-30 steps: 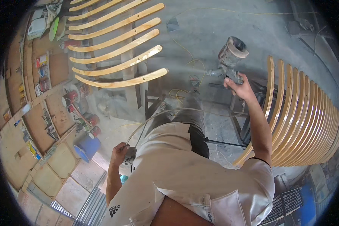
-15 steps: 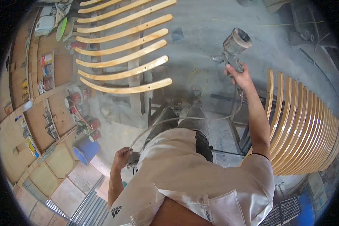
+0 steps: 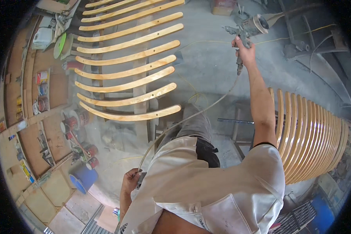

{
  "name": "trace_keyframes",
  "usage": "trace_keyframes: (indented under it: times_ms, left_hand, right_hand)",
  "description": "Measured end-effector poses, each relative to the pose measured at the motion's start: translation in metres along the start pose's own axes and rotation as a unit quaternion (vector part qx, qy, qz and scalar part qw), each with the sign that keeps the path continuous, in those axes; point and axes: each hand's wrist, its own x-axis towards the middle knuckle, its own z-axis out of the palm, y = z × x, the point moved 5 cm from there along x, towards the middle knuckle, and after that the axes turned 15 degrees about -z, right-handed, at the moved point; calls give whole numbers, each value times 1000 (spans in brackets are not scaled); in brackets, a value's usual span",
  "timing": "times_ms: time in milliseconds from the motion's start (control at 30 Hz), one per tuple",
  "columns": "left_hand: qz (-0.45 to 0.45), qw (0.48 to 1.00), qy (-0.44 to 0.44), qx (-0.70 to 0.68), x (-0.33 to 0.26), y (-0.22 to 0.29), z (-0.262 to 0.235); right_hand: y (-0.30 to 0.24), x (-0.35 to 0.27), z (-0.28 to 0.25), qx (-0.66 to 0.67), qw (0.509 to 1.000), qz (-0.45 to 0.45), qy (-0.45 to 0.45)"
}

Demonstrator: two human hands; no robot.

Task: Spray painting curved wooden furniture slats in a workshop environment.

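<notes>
Your right hand (image 3: 244,50) is clenched on the grey metal spray gun (image 3: 249,28), raised beyond the curved pale wooden slats (image 3: 128,84), while your left hand (image 3: 129,181) grips its thin hose (image 3: 183,121); I judge you're between coating passes, so aim at a slat first.

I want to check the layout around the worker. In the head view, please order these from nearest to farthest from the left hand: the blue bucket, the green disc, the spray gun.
1. Blue bucket: just to the left of the left hand, on the floor.
2. Green disc: far up at the left, by the shelves.
3. Spray gun: top right, held in the right hand, farthest away.
</notes>
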Motion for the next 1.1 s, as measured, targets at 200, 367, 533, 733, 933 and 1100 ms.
trace_keyframes:
  times_ms: [200,367,533,733,933,1100]
  left_hand:
    - [-29,987,-77,-141,-10,30,15]
    - [-41,934,-192,-298,6,37,40]
    - [-55,920,-163,-353,20,85,72]
    - [-101,893,-114,-423,15,170,144]
    - [-85,929,-45,-357,20,213,171]
    - [-89,948,25,-305,6,350,194]
  right_hand:
    - [-9,-22,-20,-46,990,105,-76]
    - [-36,-22,-23,3,978,135,-158]
    - [2,27,-10,-37,958,216,-185]
    - [74,168,-25,-53,962,203,-177]
    - [71,322,-17,22,982,80,-170]
    - [69,393,-27,38,992,43,-114]
